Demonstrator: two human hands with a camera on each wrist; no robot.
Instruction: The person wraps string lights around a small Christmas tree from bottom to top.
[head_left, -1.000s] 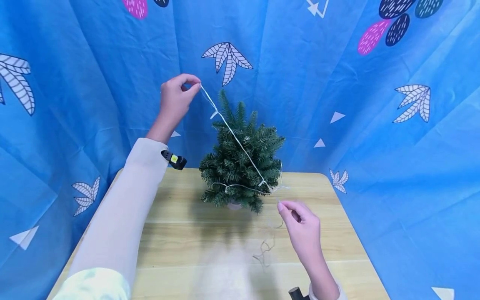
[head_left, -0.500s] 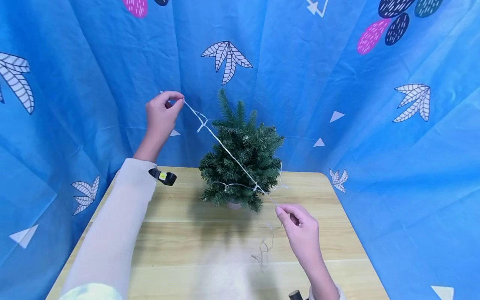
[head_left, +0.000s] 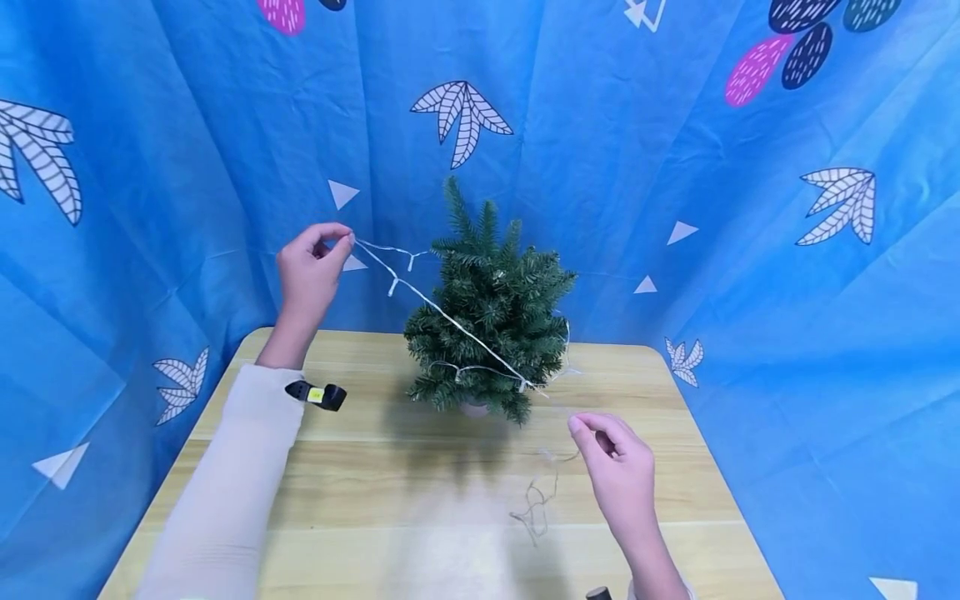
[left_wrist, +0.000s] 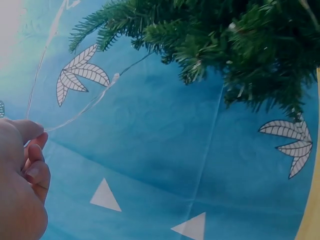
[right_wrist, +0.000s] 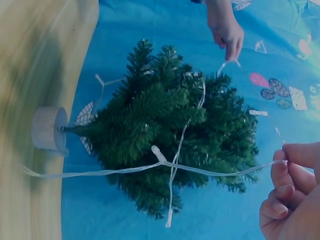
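A: L hand (left_wrist: pixel 22 182) cut off?
B: Yep, by L-wrist cam's left edge. Tree (left_wrist: pixel 215 37) too, up top.
A: Pot (head_left: pixel 475 410), btw?
B: Mostly hid by tree, head cam.
A: Light string (right_wrist: pixel 115 171)?
B: Blurs out over table (right_wrist: pixel 30 212), R-wrist cam.

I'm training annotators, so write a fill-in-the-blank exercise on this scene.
In the head view, the light string crosses in front of a green ____.
Besides the right hand, the light string is pinched by the ____.
The patterned curtain has a background coloured ____.

Missing words: tree; left hand; blue.
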